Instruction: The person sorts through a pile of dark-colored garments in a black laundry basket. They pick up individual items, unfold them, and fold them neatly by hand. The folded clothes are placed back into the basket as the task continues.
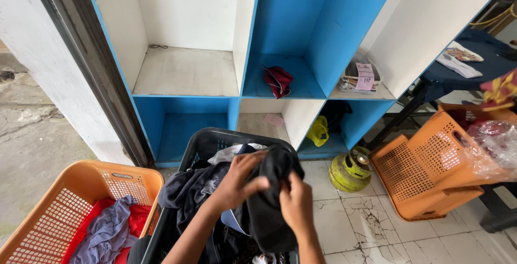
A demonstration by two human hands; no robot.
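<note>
My left hand [237, 183] and my right hand [295, 203] both grip a black garment [272, 188], held up over a black laundry basket [202, 145]. The basket is full of dark and white clothes [194, 188]. The left hand clutches the garment's upper edge, while the right hand pinches it lower on the right side. Both forearms come in from the bottom of the head view.
An orange basket [81, 180] with red and purple-grey clothes stands at the left. A blue and white cubby shelf [242, 94] holds a red cloth [278, 80] and papers. A green gas cylinder [349, 171] and stacked orange baskets [431, 172] stand at the right on cracked tiles.
</note>
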